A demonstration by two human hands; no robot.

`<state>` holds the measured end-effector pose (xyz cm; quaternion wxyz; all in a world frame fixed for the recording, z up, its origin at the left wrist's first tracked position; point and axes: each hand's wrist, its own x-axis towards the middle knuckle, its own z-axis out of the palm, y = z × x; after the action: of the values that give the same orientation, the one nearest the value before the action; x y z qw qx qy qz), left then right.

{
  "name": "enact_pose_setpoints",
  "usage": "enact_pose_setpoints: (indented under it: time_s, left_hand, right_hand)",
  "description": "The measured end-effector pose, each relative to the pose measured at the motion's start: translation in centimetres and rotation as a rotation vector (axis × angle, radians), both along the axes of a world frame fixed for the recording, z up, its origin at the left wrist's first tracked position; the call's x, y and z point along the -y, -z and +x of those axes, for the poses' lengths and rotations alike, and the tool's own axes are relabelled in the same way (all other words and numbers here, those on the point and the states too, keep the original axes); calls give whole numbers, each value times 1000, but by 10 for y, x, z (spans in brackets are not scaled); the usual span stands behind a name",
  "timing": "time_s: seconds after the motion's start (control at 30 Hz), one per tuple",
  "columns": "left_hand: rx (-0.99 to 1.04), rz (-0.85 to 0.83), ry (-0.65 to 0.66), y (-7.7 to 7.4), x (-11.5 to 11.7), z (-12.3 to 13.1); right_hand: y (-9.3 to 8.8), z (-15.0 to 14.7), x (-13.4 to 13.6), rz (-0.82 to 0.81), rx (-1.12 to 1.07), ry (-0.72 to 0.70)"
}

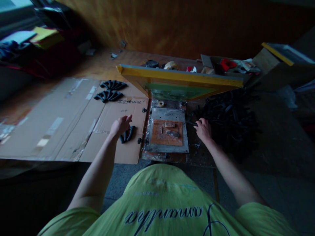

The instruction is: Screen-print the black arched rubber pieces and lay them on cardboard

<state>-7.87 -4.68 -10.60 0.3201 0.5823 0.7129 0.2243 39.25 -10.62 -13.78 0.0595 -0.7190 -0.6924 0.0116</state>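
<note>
My left hand (121, 126) hovers over the cardboard, fingers loosely stretched and seemingly holding nothing. Beside and partly under it lie a few black curved pieces (127, 134). Between the fingers of my right hand (203, 129) is a black curved piece (192, 123), mostly hidden by the hand. Between the hands sits a metal plate (167, 148) carrying a brown board (157, 139) with small blocks (172, 133) on it. Behind the plate, a yellow-edged screen-printing frame (182, 74) with green mesh stands tilted up.
To the right spreads a dark heap of black pieces (228, 114). Two rows of black pieces (109, 95) lie on the flattened cardboard (66, 124). A tape roll (160, 103) rests behind the plate. Clamp knobs (140, 140) stick out at its left. A box of odds and ends (228, 65) stands behind.
</note>
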Motion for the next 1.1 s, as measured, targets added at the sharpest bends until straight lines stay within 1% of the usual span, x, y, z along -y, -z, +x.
enact_pose_setpoints:
  time_s: [0.07,0.13,0.2,0.23,0.3,0.37,0.43,0.53,0.6,0.67,0.73,0.8,0.9,0.93,0.97,1.0,1.03,1.1]
  left_hand:
    - [79,50,7,-14,-7,12]
    - [250,137,11,-31,-14,26]
    - [423,228,9,-49,-20,39]
    - [490,271,6,-59,-22,46]
    - [581,347,-5,-78,-26,58]
    - [644,409,-15,-94,-29,68]
    - [693,461,-26,-106,-31,74]
    - [736,524,-37,-117,-35,81]
    - [754,554,-29,-120,-37,84]
    - [770,564,-8,-121,-40,89]
    - [787,558,6,-121,-41,94]
    - [803,548,1,-119,-40,98]
    - [807,529,-20,-117,-31,101]
    - [802,522,-27,-116,-25,100]
    - [795,511,-31,-113,-18,98]
    - [788,489,-29,-109,-9,95]
    - [780,453,-23,-104,0,91]
    - [767,335,10,-88,20,82]
  right_hand:
    - [-2,-24,-6,24,-187,-62]
    - [-2,-49,-7,15,-396,-147]
    - [0,-75,-6,-58,-554,-227]
    - [0,-86,-4,-119,-584,-250]
    - [1,-105,-2,-236,-509,-259]
    - [1,-118,-2,-286,-318,-229]
    - [2,-123,-2,-260,-141,-190]
    - [6,-123,-3,-206,-19,-136]
    - [9,-121,-4,-142,-11,-129]
    - [10,-120,-4,-39,-44,-170]
    - [13,-125,-5,62,-107,-289]
    - [18,-133,-5,104,-171,-471]
    - [26,-144,0,41,-238,-711]
    - [27,-142,1,10,-264,-760]
    - [26,-136,2,0,-296,-776]
    - [23,-126,2,24,-330,-736]
    - [19,-112,0,75,-360,-646]
    - [6,-78,-9,204,-388,-390]
